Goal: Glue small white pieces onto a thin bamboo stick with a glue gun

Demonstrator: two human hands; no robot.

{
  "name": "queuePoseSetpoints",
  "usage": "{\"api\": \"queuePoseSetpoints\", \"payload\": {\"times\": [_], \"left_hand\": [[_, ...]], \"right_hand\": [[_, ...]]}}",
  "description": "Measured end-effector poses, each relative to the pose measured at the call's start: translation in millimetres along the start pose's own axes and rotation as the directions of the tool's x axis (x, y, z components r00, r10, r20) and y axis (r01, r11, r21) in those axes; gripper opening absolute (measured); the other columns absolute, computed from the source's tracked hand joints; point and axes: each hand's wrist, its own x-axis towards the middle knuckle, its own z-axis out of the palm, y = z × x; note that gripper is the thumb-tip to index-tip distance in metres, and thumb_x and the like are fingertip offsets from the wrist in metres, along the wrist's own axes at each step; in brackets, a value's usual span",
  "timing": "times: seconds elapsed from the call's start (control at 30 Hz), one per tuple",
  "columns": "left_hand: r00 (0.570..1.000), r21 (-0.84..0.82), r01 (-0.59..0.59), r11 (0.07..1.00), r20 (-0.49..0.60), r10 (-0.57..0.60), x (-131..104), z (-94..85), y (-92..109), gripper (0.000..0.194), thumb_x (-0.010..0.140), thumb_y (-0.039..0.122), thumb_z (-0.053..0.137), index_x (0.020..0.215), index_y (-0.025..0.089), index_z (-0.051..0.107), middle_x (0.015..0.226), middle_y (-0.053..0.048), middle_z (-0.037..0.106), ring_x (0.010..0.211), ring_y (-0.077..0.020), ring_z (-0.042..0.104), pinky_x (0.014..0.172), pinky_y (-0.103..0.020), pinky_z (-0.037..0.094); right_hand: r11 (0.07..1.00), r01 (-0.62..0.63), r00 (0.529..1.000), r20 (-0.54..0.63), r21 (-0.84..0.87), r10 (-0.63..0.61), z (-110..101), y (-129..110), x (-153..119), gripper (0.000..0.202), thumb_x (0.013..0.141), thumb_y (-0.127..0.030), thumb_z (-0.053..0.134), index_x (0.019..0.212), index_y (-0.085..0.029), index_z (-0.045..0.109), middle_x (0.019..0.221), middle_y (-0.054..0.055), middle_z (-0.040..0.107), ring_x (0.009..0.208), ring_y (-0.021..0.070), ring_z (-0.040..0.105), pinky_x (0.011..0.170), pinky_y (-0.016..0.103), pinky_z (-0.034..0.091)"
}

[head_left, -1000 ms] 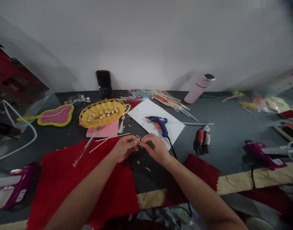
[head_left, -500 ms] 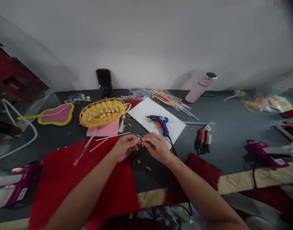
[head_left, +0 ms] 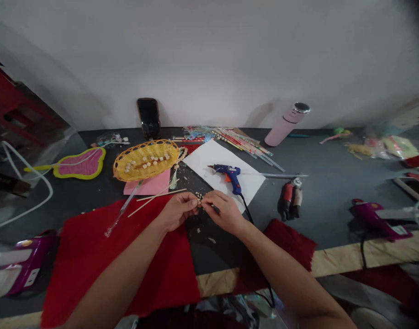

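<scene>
- Only the head cam to go on, so I'm watching the middle of the bench [head_left: 322, 196] from here. The left hand [head_left: 180, 210] and right hand [head_left: 225, 211] are meeting over it.
- Both are pinching nearly closed, thumb to finger, on a little pale piece [head_left: 199, 197]. It's sitting between the fingertips, too small for me to make out its parts.
- What's changing? Honestly, barely anything over the last second: the fingertips are staying on the same spot. I'm reading that as fiddly close work, still underway.
- The glue gun [head_left: 233, 175] is lying on the white sheet [head_left: 214, 153], untouched.
- Similar pale bits are resting in the yellow basket [head_left: 154, 174], beyond the left hand.
</scene>
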Motion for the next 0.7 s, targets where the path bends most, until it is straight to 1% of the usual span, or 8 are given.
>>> {"api": "queuePoseSetpoints", "payload": {"times": [0.13,0.27,0.4,0.57,0.7], "left_hand": [[1.000,0.007,0.003,1.000,0.002,-0.003,0.4,-1.6,-1.1,0.020,0.066,0.026,0.073,0.070,0.011,0.061,0.066,-0.002,0.061,0.055,-0.0075,0.052,0.056,-0.019,0.039],[1.000,0.029,-0.002,1.000,0.005,0.002,0.3,-2.5,-1.1,0.020,0.067,0.026,0.073,0.068,0.011,0.061,0.064,-0.002,0.060,0.055,-0.0075,0.052,0.055,-0.020,0.038],[1.000,0.024,0.002,1.000,0.002,-0.002,-0.6,-1.2,0.1,0.019,0.066,0.026,0.073,0.067,0.011,0.061,0.064,-0.002,0.061,0.054,-0.0073,0.052,0.055,-0.020,0.037],[1.000,-0.011,0.011,1.000,0.013,-0.011,-2.1,-0.2,2.5,0.019,0.066,0.025,0.073,0.067,0.011,0.061,0.066,-0.002,0.062,0.055,-0.0077,0.052,0.056,-0.020,0.038],[1.000,-0.028,0.010,1.000,0.022,-0.009,-1.7,-2.3,2.5,0.019,0.067,0.026,0.073,0.069,0.010,0.061,0.066,-0.003,0.061,0.055,-0.0085,0.054,0.055,-0.021,0.040]], "right_hand": [[1.000,0.021,1.000,-0.004,-0.020,-0.021,-0.8,-0.4,0.6,0.012,0.087,-0.019,0.046,0.088,-0.021,0.058,0.085,0.006,0.063,0.083,0.0154,0.059,0.075,0.030,0.050],[0.998,0.039,0.999,-0.011,-0.045,-0.040,-1.0,-0.2,0.2,0.012,0.087,-0.019,0.047,0.089,-0.021,0.059,0.086,0.007,0.063,0.084,0.0159,0.059,0.076,0.030,0.051],[0.998,0.047,0.999,-0.016,-0.039,-0.047,0.2,2.0,-1.3,0.012,0.086,-0.018,0.048,0.090,-0.021,0.059,0.086,0.007,0.064,0.086,0.0160,0.059,0.076,0.030,0.051],[1.000,0.005,0.998,-0.060,0.008,-0.005,-1.2,3.1,-1.7,0.009,0.086,-0.019,0.052,0.087,-0.021,0.060,0.083,0.005,0.063,0.080,0.0149,0.059,0.072,0.029,0.050],[0.998,-0.034,0.995,-0.096,0.048,0.038,-4.2,1.4,-0.5,0.003,0.082,-0.024,0.058,0.080,-0.021,0.058,0.077,0.003,0.061,0.074,0.0142,0.058,0.067,0.027,0.049]]}}
